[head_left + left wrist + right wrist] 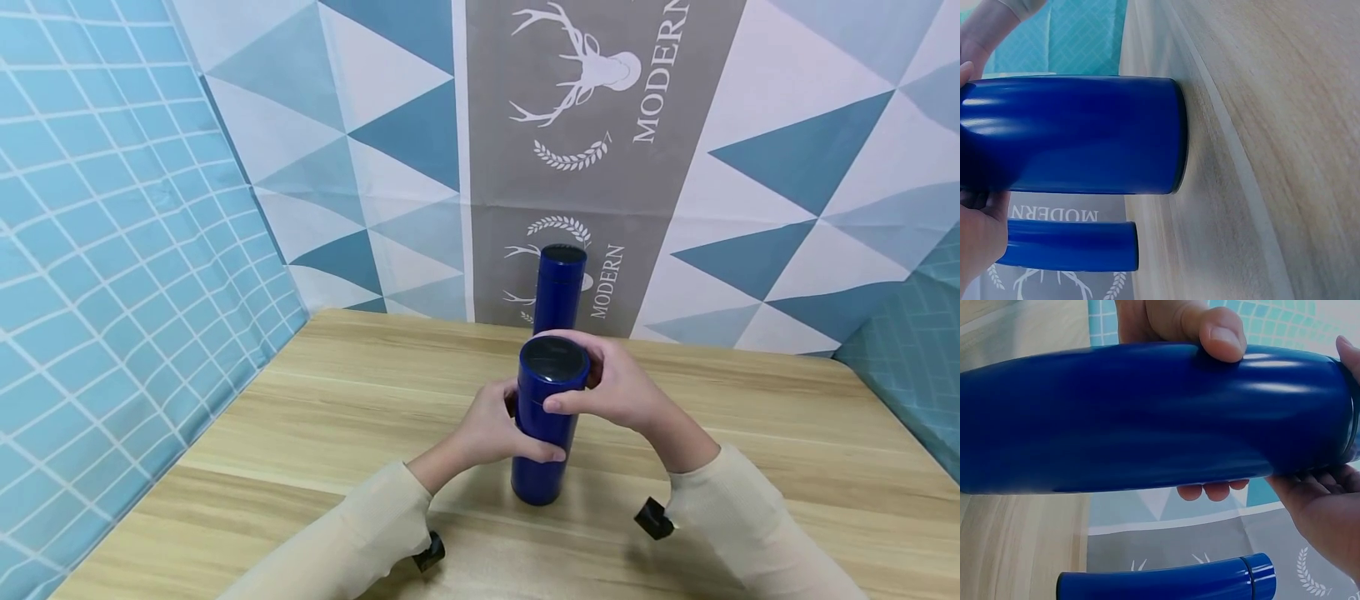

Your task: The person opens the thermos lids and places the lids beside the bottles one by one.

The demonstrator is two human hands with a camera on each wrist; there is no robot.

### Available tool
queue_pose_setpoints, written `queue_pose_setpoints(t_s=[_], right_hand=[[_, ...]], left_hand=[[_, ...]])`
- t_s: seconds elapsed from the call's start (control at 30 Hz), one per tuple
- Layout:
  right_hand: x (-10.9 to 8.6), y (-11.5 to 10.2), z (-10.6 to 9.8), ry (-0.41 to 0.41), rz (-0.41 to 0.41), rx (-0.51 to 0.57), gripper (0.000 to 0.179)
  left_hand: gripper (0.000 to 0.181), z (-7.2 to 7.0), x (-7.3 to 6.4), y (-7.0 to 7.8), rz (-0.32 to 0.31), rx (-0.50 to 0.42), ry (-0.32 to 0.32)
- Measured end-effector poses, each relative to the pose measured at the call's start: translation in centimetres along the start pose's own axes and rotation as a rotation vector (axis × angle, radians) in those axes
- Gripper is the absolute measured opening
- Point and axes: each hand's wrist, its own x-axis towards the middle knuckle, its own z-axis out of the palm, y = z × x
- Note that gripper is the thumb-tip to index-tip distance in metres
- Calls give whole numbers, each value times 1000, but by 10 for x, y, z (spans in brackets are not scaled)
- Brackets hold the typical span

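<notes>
A dark blue thermos flask (pixel 538 481) with a black-topped lid (pixel 553 358) is upright over the wooden tabletop, between both hands. Whether its base touches the wood I cannot tell. My left hand (pixel 487 429) grips the flask's body from the left, thumb across the front. Higher up, my right hand (pixel 622 387) holds the lid end, its thumb near the lid seam. The right wrist view shows the left thumb (pixel 1222 342) on the blue body and the right hand (pixel 1329 512) around the top end. A second, slimmer-looking blue flask (pixel 557 292) stands behind.
The wooden table (pixel 360 400) extends to both sides of the flasks. A patterned wall covering (pixel 405 167) with a grey deer-print strip rises behind it. Blue tile-pattern sheeting (pixel 97 217) borders the left. A black device (pixel 654 518) hangs at the right sleeve.
</notes>
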Motion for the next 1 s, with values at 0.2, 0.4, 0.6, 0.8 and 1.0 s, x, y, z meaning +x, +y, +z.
queue_pose_setpoints(t_s=[0.2, 0.4, 0.6, 0.8, 1.0], right_hand=[[1, 2, -3, -35, -18, 9, 62], [2, 4, -4, -49, -24, 33, 63], [2, 6, -6, -64, -43, 37, 63], [4, 5, -9, -97, -54, 41, 63], [7, 8, -12, -152, -89, 85, 64]], left_hand=[[58, 0, 0, 0, 1, 1, 2], [59, 0, 0, 0, 5, 3, -2], [59, -1, 0, 0, 17, 18, -6], [60, -1, 0, 0, 22, 19, -10], [60, -1, 0, -1, 16, 20, -15]])
